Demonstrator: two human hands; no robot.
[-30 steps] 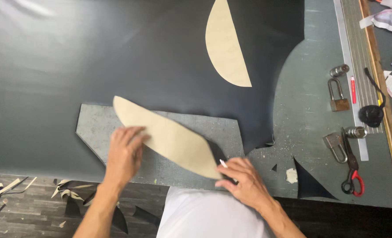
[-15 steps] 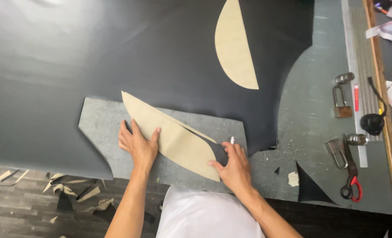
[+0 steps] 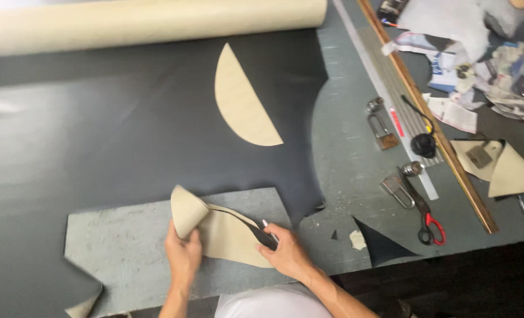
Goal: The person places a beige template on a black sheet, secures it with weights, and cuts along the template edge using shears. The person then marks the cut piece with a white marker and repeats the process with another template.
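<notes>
Two hands on one tan leaf-shaped pattern piece [image 3: 229, 238], lying w/ black cutout on grey table [image 3: 126, 235] near front edge. Left hand [image 3: 183, 254] fingers pinch its curled-up end; right hand [image 3: 285, 254] fingers curled, pinching pen [image 3: 269, 231] + other end. Half-moon pattern [image 3: 241, 100] sits well apart on black sheet [image 3: 97, 135].

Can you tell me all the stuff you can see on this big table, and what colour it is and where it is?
black sheet: 1, black, spread over the left and middle of the table
roll: 1, beige, along the top edge
half-round pattern: 1, beige, lying on the black sheet
long pattern piece: 1, beige, near edge, one end curled up
table: 1, grey-green, bare at the right of the sheet
scissors: 1, red handles, right side
black scrap: 1, black triangle, near edge at right
wooden ruler: 1, brown, slanting at right
left hand: 1, holds the curled end
right hand: 1, on the piece's other end, holding a small pen-like tool
</notes>
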